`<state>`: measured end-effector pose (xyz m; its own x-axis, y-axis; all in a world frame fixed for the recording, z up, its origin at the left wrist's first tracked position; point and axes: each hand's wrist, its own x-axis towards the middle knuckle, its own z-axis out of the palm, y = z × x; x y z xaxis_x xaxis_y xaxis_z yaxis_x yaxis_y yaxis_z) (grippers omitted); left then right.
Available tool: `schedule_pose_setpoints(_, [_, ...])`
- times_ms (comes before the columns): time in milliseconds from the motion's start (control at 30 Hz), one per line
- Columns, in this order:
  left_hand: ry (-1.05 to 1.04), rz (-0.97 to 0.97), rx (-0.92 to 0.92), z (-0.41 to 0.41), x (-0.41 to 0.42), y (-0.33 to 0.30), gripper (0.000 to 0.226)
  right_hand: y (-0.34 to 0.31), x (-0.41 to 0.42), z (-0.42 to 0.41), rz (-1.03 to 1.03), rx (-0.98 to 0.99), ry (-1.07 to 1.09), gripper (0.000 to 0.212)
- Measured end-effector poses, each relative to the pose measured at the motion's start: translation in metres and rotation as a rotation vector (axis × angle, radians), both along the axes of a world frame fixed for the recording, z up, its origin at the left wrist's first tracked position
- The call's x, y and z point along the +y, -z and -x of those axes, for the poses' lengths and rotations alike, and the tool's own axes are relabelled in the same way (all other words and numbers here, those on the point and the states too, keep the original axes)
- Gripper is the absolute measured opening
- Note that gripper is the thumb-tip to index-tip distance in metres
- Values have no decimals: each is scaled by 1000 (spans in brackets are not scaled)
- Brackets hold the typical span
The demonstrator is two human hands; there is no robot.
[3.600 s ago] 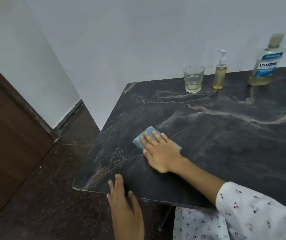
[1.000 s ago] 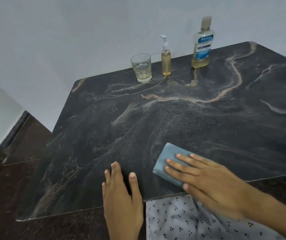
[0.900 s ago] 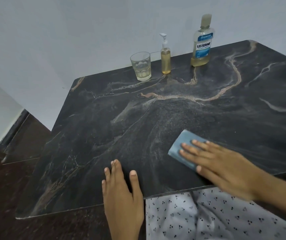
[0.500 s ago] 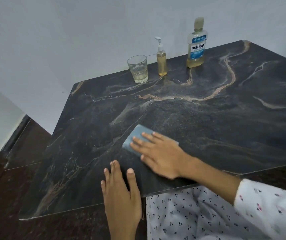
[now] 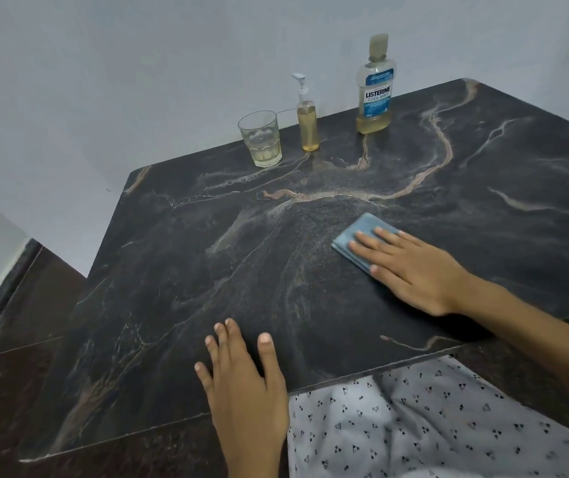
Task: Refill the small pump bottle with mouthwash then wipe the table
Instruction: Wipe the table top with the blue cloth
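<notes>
Open dark marble tabletop [image 5: 179, 277] across centre and left. Standing along far edge by grey wall [image 5: 138, 63]: clear faceted glass tumbler [image 5: 260, 139], small amber-filled pump bottle [image 5: 307, 122], larger clear mouthwash bottle with blue label [image 5: 375, 94] (narrow gaps between each). Right hand [image 5: 410, 267] flat on folded blue cloth [image 5: 357, 238], blocking right-centre. Left hand [image 5: 245, 381] flat at near edge.

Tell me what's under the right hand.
A folded blue cloth lies flat under the right hand on the dark table. The cloth's near part is covered by the palm.
</notes>
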<state>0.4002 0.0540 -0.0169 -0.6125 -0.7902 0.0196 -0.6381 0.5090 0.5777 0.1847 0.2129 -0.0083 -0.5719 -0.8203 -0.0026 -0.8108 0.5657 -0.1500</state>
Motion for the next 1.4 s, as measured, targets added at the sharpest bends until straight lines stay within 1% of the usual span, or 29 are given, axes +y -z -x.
schedule_pose_setpoints(100, [-4, -21, -4, 4, 3, -2, 65, -1, -61, 7, -8, 15, 27, 51])
schedule_pose_setpoints(167, [-18, -51, 15, 6, 5, -5, 69, -3, -98, -7, -10, 13, -31, 52])
schedule_pose_setpoints(233, [-44, -99, 57, 8, 8, -7, 73, -2, -121, -33, 4, 31, -140, 52])
schedule_pose_setpoints(300, [-82, -167, 92, 9, 11, -10, 81, -1, -122, -64, 43, 34, -265, 51])
schedule_pose_setpoints(367, [-110, -211, 123, 10, 12, -12, 89, -1, -101, -85, 72, -4, -351, 50])
schedule_pose_setpoints(467, [-99, -186, 136, 13, 12, -12, 91, 1, -49, -96, 95, -68, -392, 49])
schedule_pose_setpoints(567, [-58, -140, 128, 17, 12, -10, 89, 0, 0, -88, 69, -101, -317, 48])
schedule_pose_setpoints(667, [-10, -130, 112, 22, 13, -8, 87, -2, 23, -55, 37, -104, -179, 46])
schedule_pose_setpoints(733, [14, -136, 94, 25, 16, -8, 86, -2, 19, -29, 41, -55, -73, 46])
schedule_pose_setpoints(833, [45, -156, 67, 33, 24, -10, 80, -5, -14, -9, 38, -14, 48, 49])
schedule_pose_setpoints(900, [81, -168, 62, 39, 31, -10, 74, -5, -37, -18, 42, -3, 31, 51])
schedule_pose_setpoints(967, [135, -166, 56, 46, 38, -10, 74, -3, -43, -38, 62, -4, -69, 51])
schedule_pose_setpoints(1067, [212, -140, 37, 54, 45, -11, 83, 1, -13, -61, 95, -74, -184, 49])
schedule_pose_setpoints(1133, [236, -133, 38, 59, 50, -11, 85, 3, 21, -68, 120, -99, -168, 48])
schedule_pose_setpoints(1233, [258, -132, 54, 63, 53, -10, 85, -1, 71, -59, 93, -95, -19, 48])
schedule_pose_setpoints(1300, [272, -124, 55, 65, 53, -9, 85, -4, 95, -37, 83, -72, 105, 48])
schedule_pose_setpoints(1400, [292, -100, 43, 66, 55, -9, 86, -2, 104, 12, 37, -16, 279, 47])
